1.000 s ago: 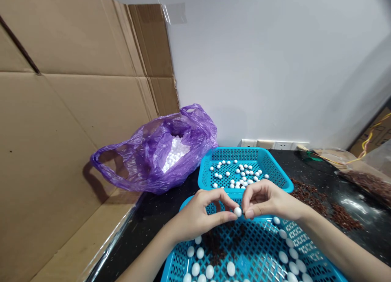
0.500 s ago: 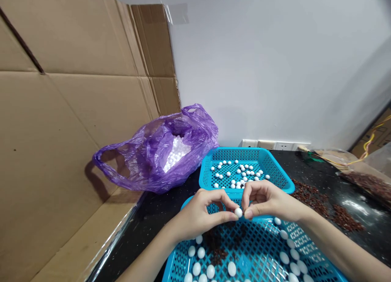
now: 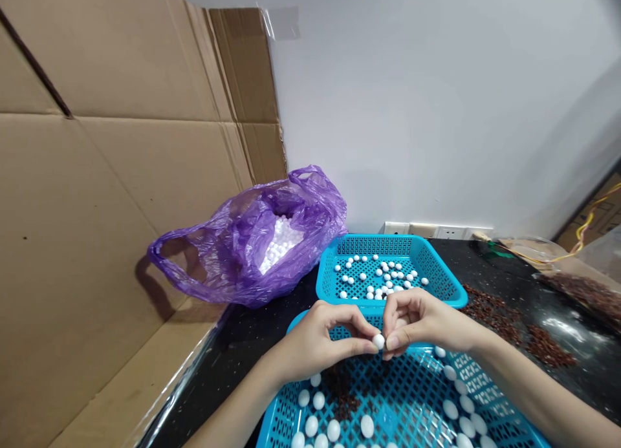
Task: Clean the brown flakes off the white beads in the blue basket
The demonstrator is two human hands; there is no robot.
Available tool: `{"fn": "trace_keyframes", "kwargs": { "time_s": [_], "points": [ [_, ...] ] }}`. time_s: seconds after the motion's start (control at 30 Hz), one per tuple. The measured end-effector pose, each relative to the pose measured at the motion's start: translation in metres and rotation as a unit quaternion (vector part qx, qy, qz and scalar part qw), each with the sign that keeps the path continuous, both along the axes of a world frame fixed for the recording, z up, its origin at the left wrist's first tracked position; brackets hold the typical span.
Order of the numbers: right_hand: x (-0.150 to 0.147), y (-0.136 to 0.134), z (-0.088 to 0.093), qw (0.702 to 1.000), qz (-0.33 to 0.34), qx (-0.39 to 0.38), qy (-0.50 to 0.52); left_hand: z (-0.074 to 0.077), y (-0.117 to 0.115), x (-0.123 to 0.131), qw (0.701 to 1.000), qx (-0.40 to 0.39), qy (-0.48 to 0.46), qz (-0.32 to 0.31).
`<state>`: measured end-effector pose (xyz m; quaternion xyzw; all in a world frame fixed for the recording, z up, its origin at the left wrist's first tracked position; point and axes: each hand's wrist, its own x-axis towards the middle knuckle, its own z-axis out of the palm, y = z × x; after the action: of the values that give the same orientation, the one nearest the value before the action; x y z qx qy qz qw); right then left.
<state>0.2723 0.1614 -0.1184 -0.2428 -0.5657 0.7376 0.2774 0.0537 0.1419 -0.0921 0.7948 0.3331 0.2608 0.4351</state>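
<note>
A small white ball [image 3: 378, 341] is pinched between the thumb and fingertips of my left hand [image 3: 325, 341]. From the other side, my right hand [image 3: 420, 325] is closed in a pinch right against that ball; whatever its fingertips hold, if anything, is too small to make out. Both hands are above the near blue basket [image 3: 485, 370], where several white balls [image 3: 367, 426] lie around the sides. Small dark reddish-brown pieces [image 3: 345, 403] are heaped in the basket's left part, below my left hand.
Behind stands a second blue basket [image 3: 439, 277] with several small white balls. A purple plastic bag [image 3: 242, 241] of white beads leans by the cardboard [image 3: 121, 176] at left. Brown bits [image 3: 548, 344] lie on the black table [image 3: 577, 319] at right, near sockets [image 3: 449, 232] and a yellow wire [image 3: 579, 234].
My right fingertips have moved slightly left and now meet the white ball, closing the small gap. My left hand has barely moved, and the ball sits a touch lower.
</note>
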Motion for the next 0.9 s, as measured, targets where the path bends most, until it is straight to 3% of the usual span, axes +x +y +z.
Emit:
{"fn": "trace_keyframes", "kwargs": {
  "time_s": [0.67,0.9],
  "points": [
    [-0.0036,-0.0008,0.0004,0.999,-0.018,0.010,-0.040,-0.0014,-0.0010,-0.0005,1.000,-0.001,0.006,0.007],
    [-0.0018,0.0009,0.0032,0.998,-0.042,0.046,-0.029,0.0002,0.0008,0.0016,0.998,0.015,0.008,0.058]
  ]
}}
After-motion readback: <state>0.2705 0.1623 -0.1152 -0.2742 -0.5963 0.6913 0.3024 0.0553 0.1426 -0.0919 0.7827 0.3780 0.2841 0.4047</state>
